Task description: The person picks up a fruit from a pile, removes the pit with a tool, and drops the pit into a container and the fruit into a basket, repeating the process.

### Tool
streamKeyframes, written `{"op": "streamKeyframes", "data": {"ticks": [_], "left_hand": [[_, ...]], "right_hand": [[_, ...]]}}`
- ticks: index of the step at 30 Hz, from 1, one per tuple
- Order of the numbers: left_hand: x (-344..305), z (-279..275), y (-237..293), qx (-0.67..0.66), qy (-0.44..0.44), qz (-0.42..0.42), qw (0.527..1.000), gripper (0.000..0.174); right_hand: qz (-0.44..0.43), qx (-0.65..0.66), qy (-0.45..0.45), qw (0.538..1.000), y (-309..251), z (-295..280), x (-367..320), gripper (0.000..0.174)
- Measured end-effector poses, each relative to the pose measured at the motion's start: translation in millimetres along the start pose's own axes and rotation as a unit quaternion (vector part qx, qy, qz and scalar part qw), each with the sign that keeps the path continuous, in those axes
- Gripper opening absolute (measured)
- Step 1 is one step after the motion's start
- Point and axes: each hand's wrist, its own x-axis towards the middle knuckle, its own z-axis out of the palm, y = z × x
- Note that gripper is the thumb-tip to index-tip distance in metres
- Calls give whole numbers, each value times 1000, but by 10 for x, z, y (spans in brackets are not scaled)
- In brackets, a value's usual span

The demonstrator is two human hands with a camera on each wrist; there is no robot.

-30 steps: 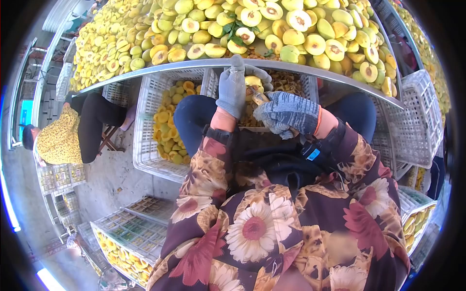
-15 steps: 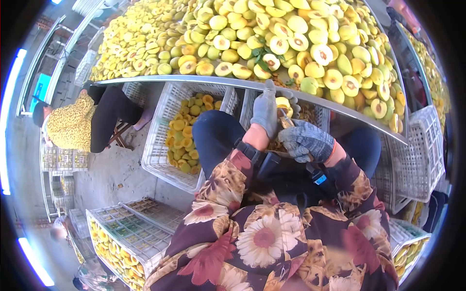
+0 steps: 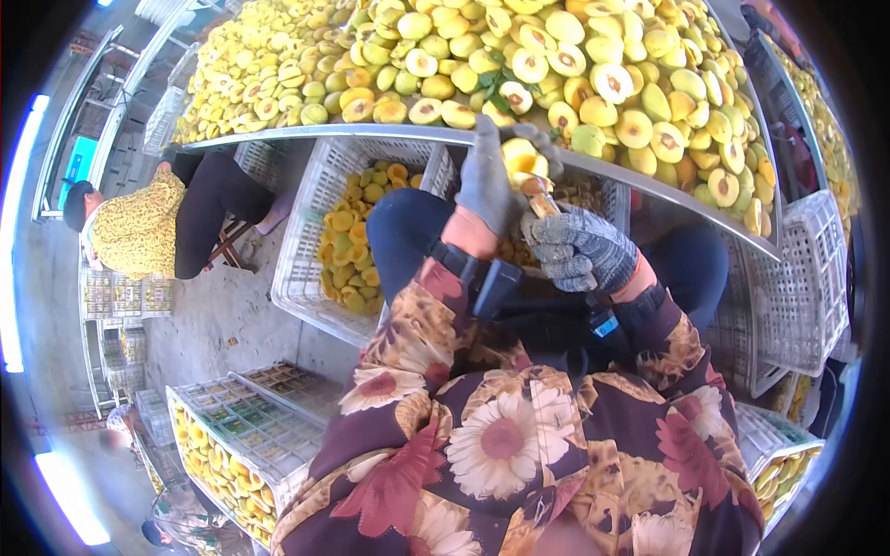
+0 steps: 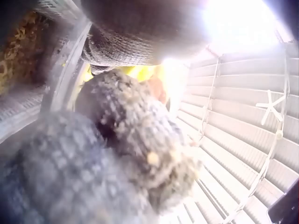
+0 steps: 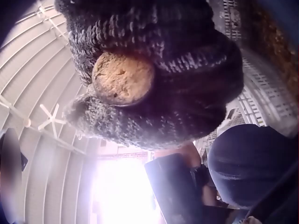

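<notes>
One yellow fruit [image 3: 525,162] sits in the left hand [image 3: 484,176], whose gloved fingers curl behind it while the thumb points up toward the table [image 3: 320,132]. The right hand [image 3: 582,250], gloved too, grips a short tool [image 3: 539,197] firmly; the round wooden butt pokes out of the closed fist. Its other end is right at the fruit's near side, though I can't tell how far it goes in, if at all. Both hands are by the table's metal edge, above a crate [image 3: 616,206] of brown scraps.

On the table lies a big heap [image 3: 436,60] of fruit, many halved and cut side up, with a few green leaves [image 3: 493,83] among them. Beside the left knee [image 3: 399,227] stands a white bin [image 3: 295,246] partly filled with yellow halves. Farther left, another person [image 3: 139,227] in a yellow patterned top sits at the same table.
</notes>
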Motion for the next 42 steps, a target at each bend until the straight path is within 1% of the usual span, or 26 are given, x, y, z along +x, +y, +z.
{"op": "streamKeyframes", "data": {"ticks": [1,4,7,8,9,11,12,13,14,15,16,17,18,20,21,22,24,27,29,31,32,35,36,39,40,42], "left_hand": [[-40,94,43,6,40,17,999,60],[-78,108,72,12,46,28,998,61],[-47,34,89,32,61,59,996,61],[-55,-31,156,51,50,94,993,60],[-75,-97,266,35,31,126,991,60],[-132,-320,620,136,71,202,967,55],[-233,-430,831,220,81,226,946,51],[-258,-586,1015,236,205,226,923,47],[-264,-876,1191,321,288,252,866,39],[-268,-1035,1373,536,329,209,749,37],[-289,-1163,1523,715,354,155,583,35],[-334,-1236,1575,849,357,83,381,34],[-301,-1154,1507,852,321,116,397,34],[-66,-827,1181,850,245,184,428,35],[110,-815,1004,860,193,222,416,38],[217,-584,847,870,155,197,425,42],[551,-352,603,907,148,123,374,52],[871,-131,400,947,143,0,288,54],[1013,-170,327,935,137,5,326,56],[1072,-174,294,920,145,14,365,56],[1019,-143,271,918,154,71,358,49],[942,-196,274,854,154,123,482,42],[877,-202,271,826,166,232,487,38],[476,14,388,640,126,103,751,35],[412,-97,342,514,65,56,853,33],[160,-65,340,339,5,-18,941,34]], "right_hand": [[-3,-37,15,999,22,75,-24,21],[-14,-144,46,988,22,237,-6,25],[-137,-395,130,899,86,257,33,29],[-157,-478,174,846,89,232,36,33],[-214,-601,215,740,133,43,66,35],[-305,-784,280,462,238,-430,124,40],[-108,-806,325,482,141,-376,105,42],[-37,-830,326,451,154,-574,63,40],[34,-848,324,419,212,-922,-7,39],[101,-860,323,383,222,-1109,-15,38],[81,-847,333,406,175,-1008,26,35],[66,-832,341,432,165,-761,58,32],[51,-815,351,459,160,-551,88,29],[25,-807,341,481,114,-297,142,29],[11,-804,337,491,95,-234,175,30],[27,-803,334,493,104,-244,220,30],[18,-800,329,502,123,-198,182,31],[36,-787,333,518,135,-147,83,31],[44,-777,335,531,140,-175,12,30],[9,-782,333,527,182,-272,-17,29],[1,-784,329,525,182,-290,-23,29],[-42,-776,334,534,99,-280,-39,28],[-59,-769,339,539,51,-276,-36,28],[-304,-763,372,432,-30,-282,13,28],[-329,-762,376,412,-66,-251,32,28],[-379,-758,379,371,-140,-141,72,30]]}}
